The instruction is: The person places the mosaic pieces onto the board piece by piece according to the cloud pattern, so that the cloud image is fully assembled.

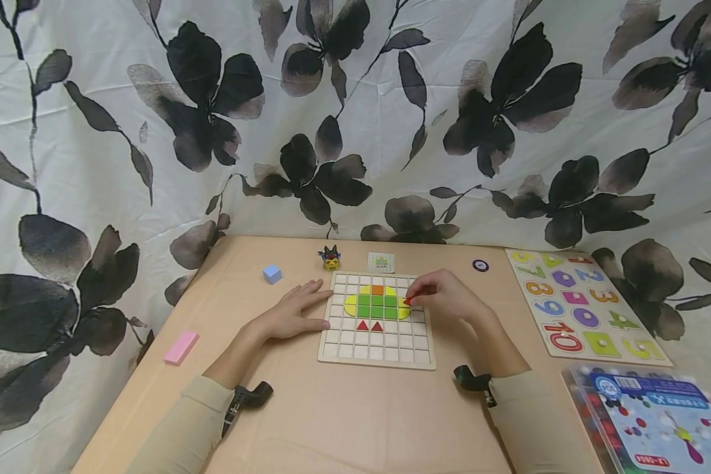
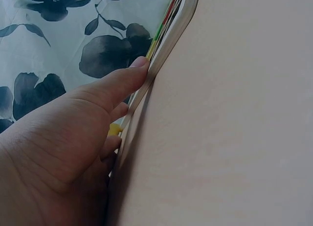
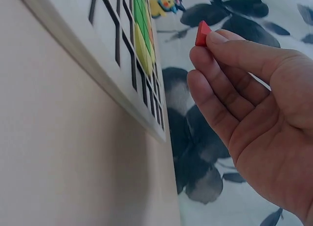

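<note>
A white grid board (image 1: pixel 379 353) lies mid-table with green squares (image 1: pixel 378 305), an orange square (image 1: pixel 377 289) and yellow curved pieces (image 1: pixel 350 305) set in it. Two red triangles (image 1: pixel 363 326) sit in a lower row. My right hand (image 1: pixel 444 294) pinches another red triangular piece (image 3: pixel 202 34) between thumb and index finger, over the board's right side. In the right wrist view this piece is held clear of the board. My left hand (image 1: pixel 293 311) rests at the board's left edge with fingers spread, and its thumb touches the rim in the left wrist view.
Beyond the board stand a small yellow figure (image 1: pixel 331 258) and a pattern card (image 1: pixel 382 263). A blue cube (image 1: pixel 272 274) and a pink block (image 1: pixel 181 347) lie to the left. To the right are a black disc (image 1: pixel 480 265), a number board (image 1: pixel 539 309) and a plastic box (image 1: pixel 652 421).
</note>
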Motion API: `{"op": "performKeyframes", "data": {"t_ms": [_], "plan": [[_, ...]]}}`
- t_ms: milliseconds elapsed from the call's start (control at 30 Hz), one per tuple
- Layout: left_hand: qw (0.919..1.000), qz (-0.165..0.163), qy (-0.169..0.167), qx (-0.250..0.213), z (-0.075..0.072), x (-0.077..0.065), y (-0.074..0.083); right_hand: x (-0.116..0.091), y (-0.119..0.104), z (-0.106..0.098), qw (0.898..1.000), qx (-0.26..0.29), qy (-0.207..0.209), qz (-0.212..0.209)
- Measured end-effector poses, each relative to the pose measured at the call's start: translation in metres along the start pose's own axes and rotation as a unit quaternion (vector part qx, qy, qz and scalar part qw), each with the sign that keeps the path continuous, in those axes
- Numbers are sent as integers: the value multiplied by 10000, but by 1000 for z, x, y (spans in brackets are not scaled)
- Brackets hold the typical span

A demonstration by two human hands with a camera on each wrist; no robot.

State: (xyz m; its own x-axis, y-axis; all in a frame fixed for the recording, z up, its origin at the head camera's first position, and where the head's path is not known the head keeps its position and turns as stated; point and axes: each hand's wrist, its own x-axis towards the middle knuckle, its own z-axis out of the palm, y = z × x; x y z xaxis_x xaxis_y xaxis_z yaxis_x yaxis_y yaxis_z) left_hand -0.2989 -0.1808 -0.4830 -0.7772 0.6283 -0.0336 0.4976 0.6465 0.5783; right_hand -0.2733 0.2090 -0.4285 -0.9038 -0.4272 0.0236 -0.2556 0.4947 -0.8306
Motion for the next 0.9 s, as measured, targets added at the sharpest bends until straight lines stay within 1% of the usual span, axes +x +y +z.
{"op": "performKeyframes", "data": {"t_ms": [133,267,500,700,900], "plan": [[10000,5,3,1,0,0,0,3,-7,10,9997,-26,-214,-99],[10000,3,1,-7,1,0,0,5,-13,19,9987,-190,-437,-162],[10000,18,6,-21,2,0,0,9,-13,32,9955,-492,-725,-357],[10000,6,-4,-12,2,0,1,10,-13,41,9930,-793,-875,-78],[10000,6,4,21,1,-1,1,10,-14,45,9913,-820,-1026,74]]}}
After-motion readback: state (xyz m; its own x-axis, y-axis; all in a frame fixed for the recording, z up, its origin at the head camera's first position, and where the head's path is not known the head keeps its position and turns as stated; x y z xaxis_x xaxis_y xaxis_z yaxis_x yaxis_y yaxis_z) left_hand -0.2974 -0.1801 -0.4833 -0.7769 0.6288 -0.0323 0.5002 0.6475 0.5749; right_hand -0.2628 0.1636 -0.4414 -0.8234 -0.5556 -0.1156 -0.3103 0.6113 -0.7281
